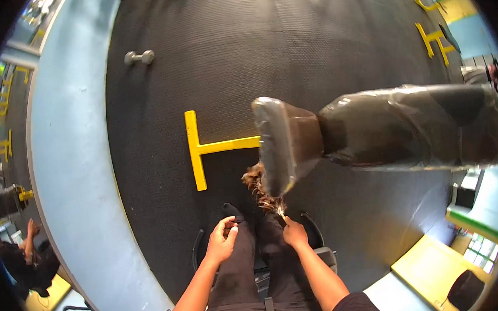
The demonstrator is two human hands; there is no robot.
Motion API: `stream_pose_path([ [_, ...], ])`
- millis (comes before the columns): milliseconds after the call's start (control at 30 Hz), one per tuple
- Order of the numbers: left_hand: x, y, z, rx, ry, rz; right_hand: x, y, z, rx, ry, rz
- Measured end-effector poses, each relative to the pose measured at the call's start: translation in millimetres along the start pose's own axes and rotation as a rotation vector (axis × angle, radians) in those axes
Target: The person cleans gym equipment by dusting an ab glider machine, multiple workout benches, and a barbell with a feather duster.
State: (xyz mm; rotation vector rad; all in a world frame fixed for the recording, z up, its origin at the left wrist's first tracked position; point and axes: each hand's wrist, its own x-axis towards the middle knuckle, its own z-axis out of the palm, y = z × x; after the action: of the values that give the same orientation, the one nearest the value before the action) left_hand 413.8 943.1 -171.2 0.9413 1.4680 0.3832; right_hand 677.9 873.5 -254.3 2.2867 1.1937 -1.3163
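Note:
My right hand (pixel 295 233) is closed around the thin handle of a feather duster (pixel 257 184). Its brown feathers reach up to the near end of a padded bench (pixel 410 127), partly hidden under the seat section (pixel 288 144). The bench is dark and wrapped in clear, shiny plastic. Over my left leg, my left hand (pixel 222 244) hovers with loosely bent fingers and nothing in them. From beneath the bench a yellow T-shaped metal foot (pixel 194 153) sticks out to the left.
A grey dumbbell (pixel 139 58) lies on the black textured floor (pixel 198 79). Along the left runs a light-blue ledge (pixel 68 143), with a mirror (pixel 10 170) beyond it. Another yellow frame (pixel 439 42) stands at far right. A yellow pad (pixel 429 264) is at lower right.

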Motion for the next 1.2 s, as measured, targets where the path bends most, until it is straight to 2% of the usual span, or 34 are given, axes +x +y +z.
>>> stream_pose_path([
  [67, 10.0, 16.1, 16.4, 0.017, -0.038, 0.029, -5.3, 4.6, -26.3, 0.142, 0.112, 0.025],
  [133, 23.2, 43.4, 33.4, -0.004, -0.028, 0.181, -2.9, 5.1, -59.2, 0.282, 0.098, 0.095],
  [167, 26.4, 60.9, 41.5, -0.043, -0.040, 0.193, -4.9, 5.0, -71.6, 0.233, 0.151, 0.057],
  [267, 34.3, 117.6, 68.1, -0.188, -0.051, 0.322, 2.2, 41.3, -49.1, 0.389, 0.372, -0.173],
  [300, 37.8, 123.8, 78.0, -0.184, -0.035, 0.421, -3.8, 34.1, -56.9, 0.609, 0.259, -0.031],
  [333, 41.4, 120.6, 86.4, 0.097, 0.092, 0.544, -18.6, 19.9, -66.2, 0.818, 0.136, 0.120],
  [400, 30.2, 134.0, 87.0, -0.197, -0.021, 0.319, -37.1, -18.8, -81.9, 1.138, 0.072, 0.216],
  [467, 26.4, 128.9, 73.6, -0.158, -0.053, 0.306, -46.4, -62.1, -84.4, 1.263, 0.095, 0.189],
  [533, 27.0, 116.0, 55.3, -0.296, -0.188, 0.251, -24.1, -98.9, -59.5, 1.526, 0.155, 0.102],
  [600, 27.1, 92.9, 33.4, -0.375, -0.196, 0.201, -12.2, -158.1, -39.0, 1.495, 0.214, 0.098],
  [667, 38.3, 56.6, 0.1, -0.325, -0.107, 0.209, 20.6, -202.1, -5.6, 1.556, 0.065, 0.377],
  [733, 49.6, 28.4, -46.1, -0.373, -0.015, 0.179, 59.8, -245.0, 40.8, 1.492, -0.012, 0.310],
  [800, 57.4, 2.5, -104.8, -0.347, 0.030, 0.053, 78.8, -287.7, 43.8, 1.436, -0.292, 0.445],
  [933, 73.4, -34.2, -215.7, -0.208, 0.171, 0.063, 91.8, -339.6, 35.7, 1.437, -0.304, 0.373],
  [1067, 91.8, -38.1, -292.1, -0.220, 0.186, -0.029, 42.5, -350.8, -18.2, 1.155, -0.054, 0.201],
  [1133, 101.6, -30.8, -309.4, -0.219, 0.191, -0.054, 25.2, -355.2, -44.9, 1.158, 0.208, 0.181],
  [1200, 109.4, -24.7, -314.0, -0.240, 0.172, -0.047, 34.7, -331.6, -58.2, 1.117, 0.353, 0.157],
])
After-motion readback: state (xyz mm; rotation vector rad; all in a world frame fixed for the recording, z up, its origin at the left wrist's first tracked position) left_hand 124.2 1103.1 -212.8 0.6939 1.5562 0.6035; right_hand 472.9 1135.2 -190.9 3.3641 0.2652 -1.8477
